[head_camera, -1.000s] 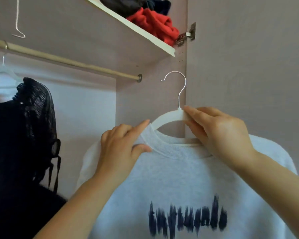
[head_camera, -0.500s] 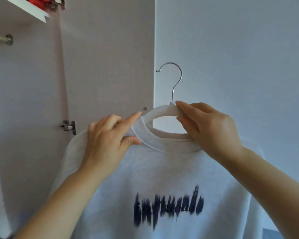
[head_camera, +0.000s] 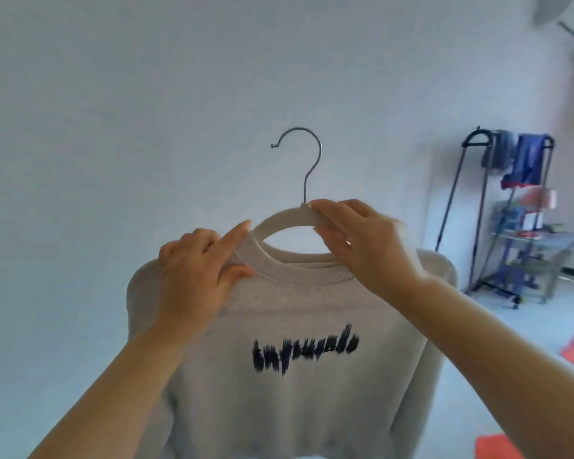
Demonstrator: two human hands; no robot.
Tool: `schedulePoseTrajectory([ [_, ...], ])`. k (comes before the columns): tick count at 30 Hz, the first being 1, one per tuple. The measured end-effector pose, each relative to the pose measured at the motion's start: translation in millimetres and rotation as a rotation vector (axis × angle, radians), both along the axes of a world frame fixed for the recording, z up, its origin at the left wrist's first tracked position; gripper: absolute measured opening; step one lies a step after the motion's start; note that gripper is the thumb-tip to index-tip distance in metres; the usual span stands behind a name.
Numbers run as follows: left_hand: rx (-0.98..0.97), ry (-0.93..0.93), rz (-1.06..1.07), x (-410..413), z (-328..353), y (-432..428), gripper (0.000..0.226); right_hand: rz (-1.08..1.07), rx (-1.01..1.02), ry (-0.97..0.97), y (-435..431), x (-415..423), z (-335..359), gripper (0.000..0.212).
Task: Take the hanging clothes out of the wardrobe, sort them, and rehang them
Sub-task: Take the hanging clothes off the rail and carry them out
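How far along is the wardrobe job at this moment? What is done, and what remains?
Done: one grey sweatshirt on its white hanger is off the rail; the hook hangs on nothing, with a bare wall behind it. In hand: the right hand grips the hanger and the left hand pinches the collar. Left: sorting and rehanging this piece. Other clothes are out of view, so overall progress cannot be told.

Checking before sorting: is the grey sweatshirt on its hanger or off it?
On it. The sweatshirt hangs from the hanger, whose arch rises out of the collar; the right hand grips that arch.
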State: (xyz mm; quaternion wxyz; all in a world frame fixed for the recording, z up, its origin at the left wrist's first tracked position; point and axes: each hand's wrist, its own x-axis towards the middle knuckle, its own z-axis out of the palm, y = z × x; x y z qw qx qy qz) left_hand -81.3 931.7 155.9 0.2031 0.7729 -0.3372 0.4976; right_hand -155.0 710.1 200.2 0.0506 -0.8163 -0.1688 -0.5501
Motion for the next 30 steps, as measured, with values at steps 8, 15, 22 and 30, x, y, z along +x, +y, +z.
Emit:
schedulePoseTrajectory([
  [8,0.018,0.099,-0.493,-25.9,-10.9,-181.1,0.054,-0.511,-0.069,0.016,-125.1,-119.2,-8.9,0.032],
  [15,0.037,0.106,-0.870,-112.0,-32.9,-313.9,0.052,-0.908,-0.041,0.009,-180.8,-250.9,-29.6,0.031],
  [22,0.105,0.201,-1.160,-235.5,-59.5,-417.9,0.051,-1.218,0.022,0.026,-226.5,-387.4,-57.4,0.030],
  [30,0.085,0.239,-1.327,-385.9,-90.1,-540.2,0.050,-1.370,0.059,0.072,-315.4,-539.8,-82.6,0.028],
])
